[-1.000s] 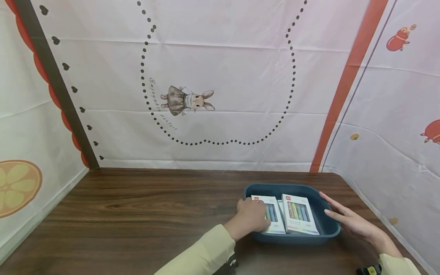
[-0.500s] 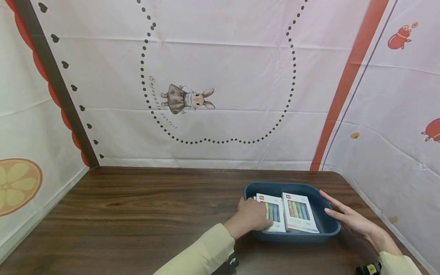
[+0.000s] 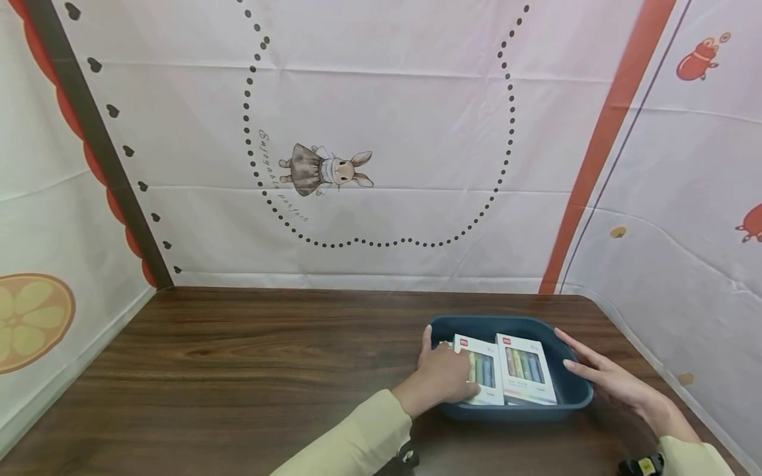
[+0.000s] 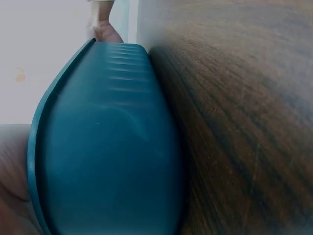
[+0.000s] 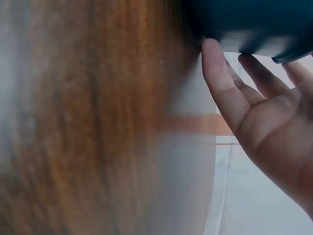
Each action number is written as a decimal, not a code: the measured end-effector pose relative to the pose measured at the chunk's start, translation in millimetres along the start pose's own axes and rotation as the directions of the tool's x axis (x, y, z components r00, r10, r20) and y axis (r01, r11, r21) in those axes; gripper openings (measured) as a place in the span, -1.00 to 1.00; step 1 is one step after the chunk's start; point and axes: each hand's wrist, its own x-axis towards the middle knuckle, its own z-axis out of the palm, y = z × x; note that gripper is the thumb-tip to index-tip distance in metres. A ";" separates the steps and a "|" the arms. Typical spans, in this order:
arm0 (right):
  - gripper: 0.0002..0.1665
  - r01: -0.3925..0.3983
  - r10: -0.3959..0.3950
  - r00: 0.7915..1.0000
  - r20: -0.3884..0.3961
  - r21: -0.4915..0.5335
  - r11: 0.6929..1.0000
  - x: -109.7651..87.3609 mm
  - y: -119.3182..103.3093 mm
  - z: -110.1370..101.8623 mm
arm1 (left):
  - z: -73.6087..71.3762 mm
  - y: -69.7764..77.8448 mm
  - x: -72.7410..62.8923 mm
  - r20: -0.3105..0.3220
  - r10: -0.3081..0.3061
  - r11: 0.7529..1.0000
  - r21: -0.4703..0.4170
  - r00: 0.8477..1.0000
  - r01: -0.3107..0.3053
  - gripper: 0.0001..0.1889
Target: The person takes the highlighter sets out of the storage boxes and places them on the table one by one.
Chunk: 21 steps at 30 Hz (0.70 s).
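A dark blue oblong plastic bin point(image 3: 571, 390) stands on the table at the right of the head view. Inside lean two white boxes with windows showing coloured sticks, crayon-like: a left crayon box point(image 3: 485, 370) and a right crayon box point(image 3: 524, 350). My left hand point(image 3: 443, 373) reaches over the bin's left end and holds the left crayon box, thumb on its front; one finger is up at the rim, the others hidden. My right hand point(image 3: 619, 387) touches the bin's right end with fingers extended. The right wrist view shows its fingertips point(image 5: 212, 49) against the bin's wall.
The dark wood table point(image 3: 238, 370) stretches to the left. A printed white cloth point(image 3: 387, 132) hangs behind it and along both sides. Part of another whitish item point(image 3: 444, 344) shows in the bin, left of the left box; its kind is unclear.
The left crayon box has shifted right, closer to the right one. One left finger has risen at the rim. The bin sits slightly further right. My right hand keeps its place at the bin's end.
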 end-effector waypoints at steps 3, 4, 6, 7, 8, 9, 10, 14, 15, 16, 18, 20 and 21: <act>-0.22 -0.031 0.030 0.999 -0.022 -0.025 0.999 0.4 -1.1 2.6 | 0.3 0.5 0.7 -0.018 0.021 1.000 -0.016 1.000 -0.021 -0.53; -0.21 -0.041 0.041 0.999 -0.032 -0.029 0.999 0.7 -1.5 3.5 | 0.1 0.7 0.8 -0.019 0.026 0.999 -0.020 0.999 -0.026 -0.55; -0.20 -0.064 0.063 0.997 -0.044 -0.023 0.998 0.9 -1.9 4.9 | 0.1 1.5 1.3 -0.014 0.030 0.999 -0.035 0.999 -0.030 -0.61; -0.20 -0.064 0.063 0.997 -0.041 -0.026 0.998 1.0 -2.4 4.9 | -0.3 2.0 1.6 -0.010 0.027 0.999 -0.040 1.000 -0.027 -0.63; -0.20 -0.065 0.065 0.997 -0.033 -0.021 0.998 0.8 -2.7 4.7 | -0.3 2.3 2.1 -0.004 0.025 0.999 -0.045 1.000 -0.025 -0.65; -0.21 -0.067 0.067 0.998 -0.019 -0.006 0.998 0.5 -2.7 4.3 | -0.6 2.8 2.3 0.000 0.023 0.998 -0.053 1.000 -0.023 -0.68; -0.21 -0.067 0.067 0.998 -0.007 0.009 0.998 0.0 -2.6 3.8 | -0.8 3.2 2.6 0.003 0.022 0.998 -0.063 1.000 -0.022 -0.70; -0.21 -0.067 0.066 0.998 0.021 0.096 0.993 -1.7 -1.4 2.8 | 0.2 3.8 4.1 -0.002 0.030 0.995 -0.091 1.000 -0.030 -0.75; -0.21 -0.065 0.064 0.998 0.016 0.118 0.991 -1.7 -0.9 3.1 | 0.3 3.7 4.3 -0.011 0.035 0.995 -0.098 0.999 -0.036 -0.74; -0.21 -0.062 0.062 0.998 0.004 0.130 0.990 -1.6 -0.6 3.5 | 0.7 3.3 4.5 -0.021 0.042 0.994 -0.103 0.999 -0.044 -0.71; -0.22 -0.059 0.064 0.998 -0.025 0.149 0.987 -1.2 -0.3 5.0 | 1.6 1.7 4.8 -0.047 0.062 0.991 -0.112 0.997 -0.067 -0.64; -0.21 -0.059 0.068 0.996 -0.057 0.149 0.987 -1.0 -0.7 6.9 | 2.4 -1.0 4.6 -0.079 0.087 0.989 -0.112 0.993 -0.096 -0.56; -0.21 -0.062 0.073 0.995 -0.068 0.149 0.987 -1.0 -0.9 7.6 | 2.9 -2.5 4.5 -0.099 0.101 0.988 -0.110 0.990 -0.111 -0.53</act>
